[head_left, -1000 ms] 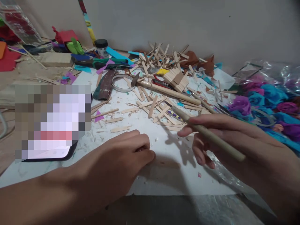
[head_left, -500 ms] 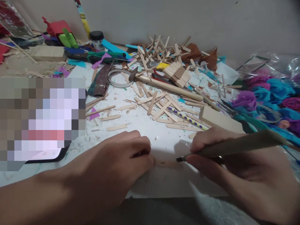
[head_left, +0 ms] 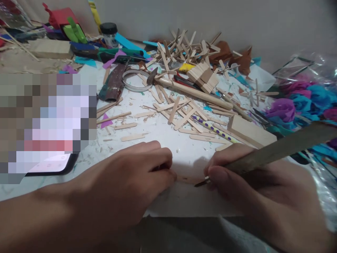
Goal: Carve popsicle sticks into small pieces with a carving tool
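Observation:
My left hand rests on the white surface near its front edge. Its fingers are curled, and the thumb and index finger press down the left end of a flat wooden craft stick. Opposite it, my right hand grips a carving tool like a pen. The tool has a thick, dull grey-brown handle and a small dark blade. That blade points left at the right end of the craft stick; whether it touches the wood I cannot tell. A small dark mark shows on the stick between my hands.
Loose craft sticks and a spotted pencil lie beyond my hands. Further back are a hammer, a roll of tape and wood blocks. A phone is at left, crepe-paper flowers at right.
The blade has dropped slightly toward the near edge of the craft stick, and the tool's handle tilts up more steeply. My left hand keeps its hold. The whole view has shifted a little.

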`<state>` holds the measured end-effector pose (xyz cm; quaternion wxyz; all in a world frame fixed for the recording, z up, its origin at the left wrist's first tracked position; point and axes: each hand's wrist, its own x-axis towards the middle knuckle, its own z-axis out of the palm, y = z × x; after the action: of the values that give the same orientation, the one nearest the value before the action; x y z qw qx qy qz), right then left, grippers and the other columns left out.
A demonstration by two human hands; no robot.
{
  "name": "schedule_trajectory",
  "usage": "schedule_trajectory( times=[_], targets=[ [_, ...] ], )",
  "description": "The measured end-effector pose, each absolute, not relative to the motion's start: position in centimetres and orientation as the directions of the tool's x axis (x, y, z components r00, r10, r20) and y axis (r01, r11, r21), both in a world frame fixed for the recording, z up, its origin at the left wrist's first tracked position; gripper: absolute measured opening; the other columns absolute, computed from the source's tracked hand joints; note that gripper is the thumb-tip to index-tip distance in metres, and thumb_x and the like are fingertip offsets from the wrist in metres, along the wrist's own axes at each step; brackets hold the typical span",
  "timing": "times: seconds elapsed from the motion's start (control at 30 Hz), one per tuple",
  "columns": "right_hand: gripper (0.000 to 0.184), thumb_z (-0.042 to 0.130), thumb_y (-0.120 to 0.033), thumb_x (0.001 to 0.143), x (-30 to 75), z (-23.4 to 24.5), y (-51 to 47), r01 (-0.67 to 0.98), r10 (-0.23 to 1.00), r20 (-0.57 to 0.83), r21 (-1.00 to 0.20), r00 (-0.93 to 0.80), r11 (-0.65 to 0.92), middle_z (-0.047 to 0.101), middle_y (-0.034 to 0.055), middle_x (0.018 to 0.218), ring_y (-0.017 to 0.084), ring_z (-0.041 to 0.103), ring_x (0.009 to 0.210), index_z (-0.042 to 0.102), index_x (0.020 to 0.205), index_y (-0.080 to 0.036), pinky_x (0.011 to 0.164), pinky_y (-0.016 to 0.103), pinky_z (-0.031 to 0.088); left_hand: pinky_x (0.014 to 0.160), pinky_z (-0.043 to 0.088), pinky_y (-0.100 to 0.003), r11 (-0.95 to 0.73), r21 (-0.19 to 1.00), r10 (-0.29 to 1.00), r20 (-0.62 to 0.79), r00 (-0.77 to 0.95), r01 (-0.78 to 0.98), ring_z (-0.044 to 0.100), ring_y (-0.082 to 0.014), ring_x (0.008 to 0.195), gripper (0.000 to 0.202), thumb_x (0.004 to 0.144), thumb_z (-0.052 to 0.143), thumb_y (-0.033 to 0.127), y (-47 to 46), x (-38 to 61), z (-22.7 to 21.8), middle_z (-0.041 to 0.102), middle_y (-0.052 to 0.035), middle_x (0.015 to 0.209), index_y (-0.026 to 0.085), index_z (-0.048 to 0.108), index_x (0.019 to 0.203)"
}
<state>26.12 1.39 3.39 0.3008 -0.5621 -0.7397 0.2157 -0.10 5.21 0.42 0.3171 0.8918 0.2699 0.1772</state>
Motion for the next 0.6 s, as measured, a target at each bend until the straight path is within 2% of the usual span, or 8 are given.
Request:
schedule_trajectory(
  times=[0.13, 0.27, 0.43, 0.6],
  targets=[
    [0.027, 0.085, -0.056, 0.103, 26.24, 2.85, 1.3, 0.714, 0.941, 0.244, -0.614, -0.235, 0.337, 0.076, 0.0013, 0.073, 0.023, 0.073, 0.064, 0.081, 0.092, -0.032, 0.049, 0.032, 0.053, 0.069, 0.043, -0.029, -0.635, 0.669, 0.636, 0.17, 0.752, 0.386, 0.061, -0.015, 0.086, 0.029, 0.106, 0.056, 0.009, 5.19, -0.01, 0.35, 0.068, 0.0029, 0.096, 0.022, 0.067, 0.083],
    [0.023, 0.073, -0.04, 0.114, 26.18, 2.61, 1.4, 0.688, 0.897, 0.285, -0.576, -0.338, 0.442, 0.075, -0.006, 0.073, 0.014, 0.067, 0.057, 0.069, 0.093, -0.032, 0.051, 0.027, 0.049, 0.073, 0.046, -0.028, -0.685, 0.628, 0.602, 0.202, 0.772, 0.37, 0.063, -0.0152, 0.089, 0.031, 0.111, 0.057, 0.011, 5.29, -0.04, 0.31, 0.068, 0.0029, 0.095, 0.022, 0.071, 0.086],
    [0.02, 0.061, -0.044, 0.121, 26.08, 2.56, 1.29, 0.692, 0.873, 0.254, -0.534, -0.417, 0.486, 0.07, -0.0086, 0.069, 0.013, 0.065, 0.054, 0.061, 0.104, -0.035, 0.049, 0.027, 0.046, 0.07, 0.045, -0.026, -0.699, 0.635, 0.557, 0.194, 0.807, 0.33, 0.062, -0.015, 0.086, 0.042, 0.113, 0.05, 0.005, 5.38, -0.05, 0.15, 0.065, 0.0026, 0.084, 0.021, 0.068, 0.079],
    [0.019, 0.057, -0.042, 0.123, 25.88, 2.71, 1.23, 0.729, 0.864, 0.273, -0.463, -0.424, 0.504, 0.069, -0.0082, 0.069, 0.014, 0.067, 0.055, 0.06, 0.106, -0.034, 0.051, 0.027, 0.048, 0.067, 0.044, -0.027, -0.688, 0.636, 0.563, 0.164, 0.81, 0.35, 0.061, -0.0164, 0.086, 0.041, 0.111, 0.052, 0.005, 5.56, 0.14, 0.52, 0.066, 0.0011, 0.084, 0.021, 0.068, 0.078]
  ],
)
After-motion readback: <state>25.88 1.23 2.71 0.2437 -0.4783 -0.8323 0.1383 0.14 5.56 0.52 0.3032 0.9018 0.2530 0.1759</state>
